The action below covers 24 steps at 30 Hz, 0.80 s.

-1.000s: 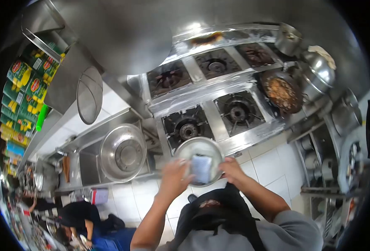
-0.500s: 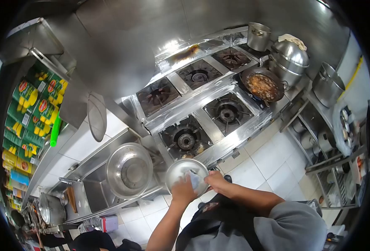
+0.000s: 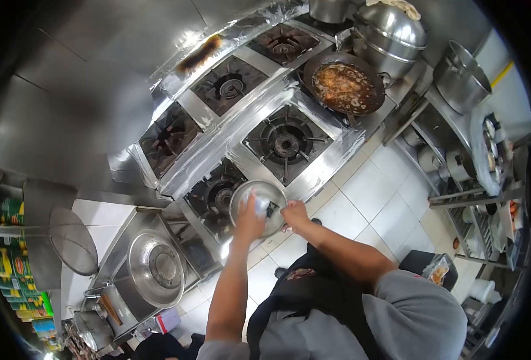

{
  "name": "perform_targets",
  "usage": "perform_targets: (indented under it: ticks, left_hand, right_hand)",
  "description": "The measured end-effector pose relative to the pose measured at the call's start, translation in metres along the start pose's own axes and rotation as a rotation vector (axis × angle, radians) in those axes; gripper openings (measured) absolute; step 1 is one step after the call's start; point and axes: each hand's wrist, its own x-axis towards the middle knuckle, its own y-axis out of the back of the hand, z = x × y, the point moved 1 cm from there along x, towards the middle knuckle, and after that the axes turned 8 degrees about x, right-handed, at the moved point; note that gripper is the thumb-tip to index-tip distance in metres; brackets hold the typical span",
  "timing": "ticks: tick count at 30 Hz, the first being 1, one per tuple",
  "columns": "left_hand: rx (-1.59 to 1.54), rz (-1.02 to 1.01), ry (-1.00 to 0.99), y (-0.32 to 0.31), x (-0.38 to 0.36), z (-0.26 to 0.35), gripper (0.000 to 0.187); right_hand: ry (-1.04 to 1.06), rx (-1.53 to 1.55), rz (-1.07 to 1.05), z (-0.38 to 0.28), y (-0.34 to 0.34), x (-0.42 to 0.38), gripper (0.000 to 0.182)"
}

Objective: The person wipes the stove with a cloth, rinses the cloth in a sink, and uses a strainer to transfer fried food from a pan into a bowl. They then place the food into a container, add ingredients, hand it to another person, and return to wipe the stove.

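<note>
A round metal bowl (image 3: 275, 195) is held up near the front-left burner, overlapping the stove's front edge in this view. My right hand (image 3: 295, 216) grips its right rim, with the fingers closed around the edge. Inside the bowl is my left hand (image 3: 250, 221), its fingers pressed on a pale, crumpled, cloth-like piece (image 3: 261, 206). A small dark patch shows on the bowl's inside, just right of that piece.
On the back-right burner, a wok (image 3: 343, 84) holds food in brown bubbling liquid. A steamer pot (image 3: 391, 36) stands beside it. A large steel basin (image 3: 156, 270) sits at the sink on the left. A strainer (image 3: 73, 242) juts out near the shelf of green cans (image 3: 16, 264).
The view has turned, so the stove, wok and sink have shifted left. My left hand, blurred before, has moved within the bowl. My right hand keeps its hold on the rim.
</note>
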Motion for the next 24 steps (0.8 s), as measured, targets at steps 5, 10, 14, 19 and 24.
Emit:
perform_targets:
  ticks: [5,10,14,19,24]
  left_hand:
    - [0.249,0.235,0.099,0.020,0.027,0.003,0.071]
    - [0.236,0.158,0.716,0.032,0.026,-0.051,0.042]
    - [-0.771,0.287,0.779,0.015,0.018,-0.121,0.028]
    - [0.106,0.133,0.541,0.012,0.007,-0.256,0.034]
    - [0.717,-0.057,0.461,0.042,-0.009,-0.353,0.062]
  right_hand:
    - [0.061,-0.008,-0.153,-0.018,-0.001,0.064,0.020]
    - [0.029,0.011,-0.171,-0.078,-0.046,0.061,0.003]
    - [-0.054,0.028,-0.287,-0.083,-0.098,0.070,0.009]
    - [-0.166,0.003,-0.464,-0.081,-0.154,0.060,0.030]
    - [0.224,0.057,-0.829,-0.054,-0.069,-0.022,0.041]
